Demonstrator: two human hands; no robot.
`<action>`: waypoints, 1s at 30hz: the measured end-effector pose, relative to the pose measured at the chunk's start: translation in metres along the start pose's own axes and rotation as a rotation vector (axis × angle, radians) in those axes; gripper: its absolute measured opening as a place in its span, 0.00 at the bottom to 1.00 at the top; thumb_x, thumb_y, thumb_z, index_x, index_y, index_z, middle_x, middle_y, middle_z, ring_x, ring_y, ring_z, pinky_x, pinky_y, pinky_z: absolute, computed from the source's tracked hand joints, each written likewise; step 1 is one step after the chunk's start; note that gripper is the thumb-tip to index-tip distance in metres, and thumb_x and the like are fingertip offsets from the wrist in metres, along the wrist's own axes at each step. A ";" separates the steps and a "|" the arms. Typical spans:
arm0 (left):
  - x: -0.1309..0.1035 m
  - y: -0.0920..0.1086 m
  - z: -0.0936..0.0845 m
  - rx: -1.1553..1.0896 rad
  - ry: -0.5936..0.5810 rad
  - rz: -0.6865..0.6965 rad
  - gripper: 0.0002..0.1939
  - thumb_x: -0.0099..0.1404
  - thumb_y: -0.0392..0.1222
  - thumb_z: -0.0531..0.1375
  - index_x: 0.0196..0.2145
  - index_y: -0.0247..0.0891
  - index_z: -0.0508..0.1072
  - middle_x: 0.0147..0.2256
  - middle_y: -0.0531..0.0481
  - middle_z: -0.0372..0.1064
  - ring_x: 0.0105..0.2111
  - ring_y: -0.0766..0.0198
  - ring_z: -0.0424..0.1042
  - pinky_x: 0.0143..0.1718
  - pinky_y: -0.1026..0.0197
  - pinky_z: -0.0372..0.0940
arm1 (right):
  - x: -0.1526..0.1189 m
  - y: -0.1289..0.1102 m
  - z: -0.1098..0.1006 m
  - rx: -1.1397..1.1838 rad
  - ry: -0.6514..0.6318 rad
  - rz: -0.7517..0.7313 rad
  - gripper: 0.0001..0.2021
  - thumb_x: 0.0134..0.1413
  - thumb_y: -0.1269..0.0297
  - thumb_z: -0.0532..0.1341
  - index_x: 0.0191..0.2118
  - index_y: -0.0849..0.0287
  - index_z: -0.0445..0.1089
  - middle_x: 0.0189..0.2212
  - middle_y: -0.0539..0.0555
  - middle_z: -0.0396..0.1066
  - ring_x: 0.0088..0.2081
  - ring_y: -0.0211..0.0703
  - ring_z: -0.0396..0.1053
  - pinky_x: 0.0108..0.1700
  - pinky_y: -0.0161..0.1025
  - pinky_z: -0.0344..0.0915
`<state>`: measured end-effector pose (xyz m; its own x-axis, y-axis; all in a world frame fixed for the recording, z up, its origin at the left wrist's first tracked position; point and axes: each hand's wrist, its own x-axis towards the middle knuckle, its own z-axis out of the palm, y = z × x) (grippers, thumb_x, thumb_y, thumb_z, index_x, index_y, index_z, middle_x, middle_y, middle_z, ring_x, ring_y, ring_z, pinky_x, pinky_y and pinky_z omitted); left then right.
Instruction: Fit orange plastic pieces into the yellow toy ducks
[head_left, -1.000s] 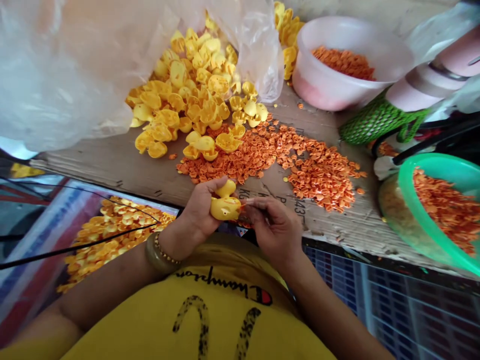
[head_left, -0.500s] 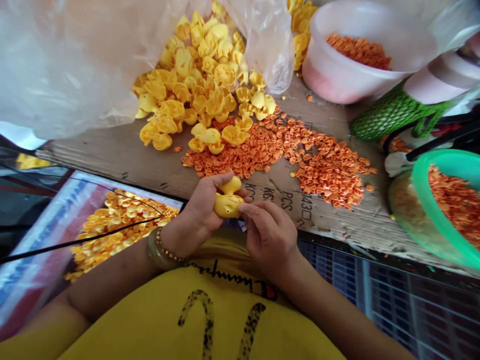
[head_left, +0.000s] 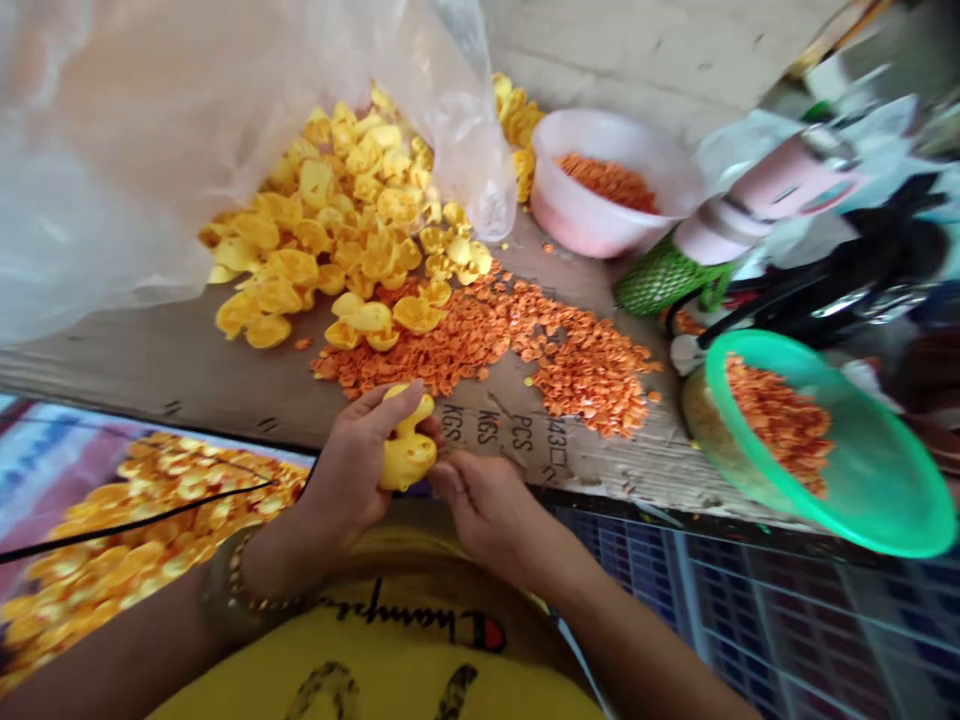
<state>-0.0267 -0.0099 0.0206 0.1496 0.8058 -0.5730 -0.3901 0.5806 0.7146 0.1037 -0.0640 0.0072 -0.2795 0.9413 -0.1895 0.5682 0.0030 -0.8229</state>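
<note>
My left hand (head_left: 349, 465) is wrapped round a yellow plastic duck-shaped piece (head_left: 407, 455), held in front of my shirt at the table's near edge. Close to the right side of this piece is my right hand (head_left: 491, 505), its thumb and fingers pinched together; whatever they hold is too small to make out. Small orange pieces (head_left: 457, 335) lie loose on the cardboard-covered table just beyond both hands. A heap of yellow hollow shells (head_left: 337, 220) spills from a clear plastic bag (head_left: 150, 130) at the back left.
A white tub (head_left: 592, 235) and a tilted green basin (head_left: 892, 510) hold orange pieces on the right. Between them lies a pink bottle (head_left: 787, 180) in a green net. Below the table's left edge is a container of yellow pieces (head_left: 142, 520).
The view has shifted, showing more of the right side. In my left hand the yellow piece has turned, and my right hand's fingers have drawn slightly off it.
</note>
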 end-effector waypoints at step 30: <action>-0.009 -0.003 0.006 0.084 -0.051 -0.002 0.10 0.50 0.43 0.66 0.28 0.36 0.70 0.21 0.51 0.69 0.20 0.65 0.68 0.20 0.66 0.64 | -0.005 0.010 0.017 0.204 -0.011 -0.015 0.14 0.61 0.65 0.48 0.24 0.57 0.52 0.19 0.45 0.52 0.21 0.32 0.49 0.24 0.31 0.49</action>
<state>-0.0211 -0.0180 0.0256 0.1971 0.8083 -0.5548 -0.3123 0.5882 0.7460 0.0972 -0.0750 -0.0090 -0.2956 0.9380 -0.1809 0.3958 -0.0520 -0.9168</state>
